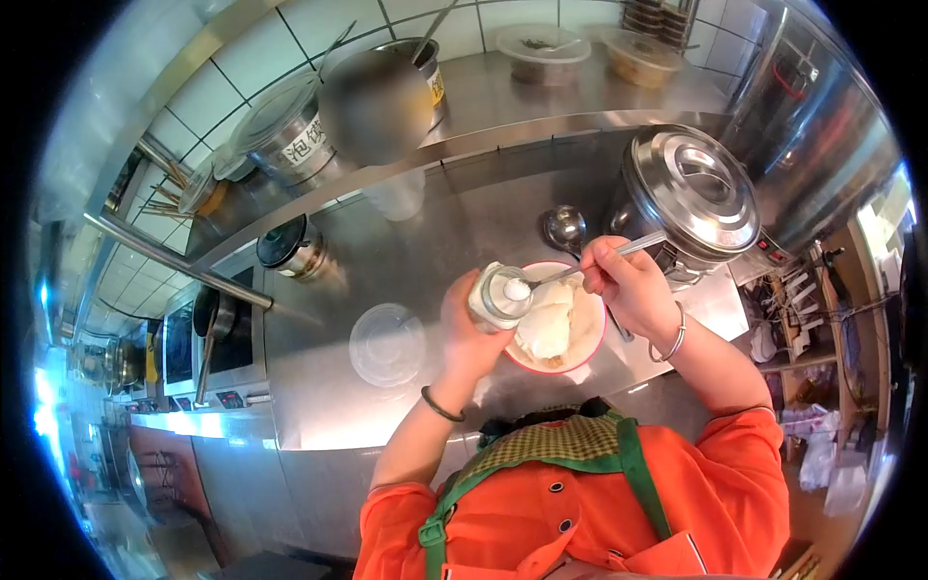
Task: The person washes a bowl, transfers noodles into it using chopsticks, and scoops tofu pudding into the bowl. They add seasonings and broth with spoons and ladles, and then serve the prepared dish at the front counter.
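While the left hand (pixel 466 324) holds the glass jar (pixel 488 304): fingers wrapped around its side, jar at the bowl's left edge, mouth showing.
Spoon (pixel 638 246): handle pinched in the right hand's (pixel 630 282) fingers, tip at the jar's mouth, bearing something white.
Bowl (pixel 592 345): red-rimmed, on the counter (pixel 464 217), a white mass (pixel 544 331) inside.
Around it: ladle (pixel 564 229) just beyond, clear round plastic piece (pixel 387 345) to the left, lidded metal pot (pixel 698 188) beyond the right hand.
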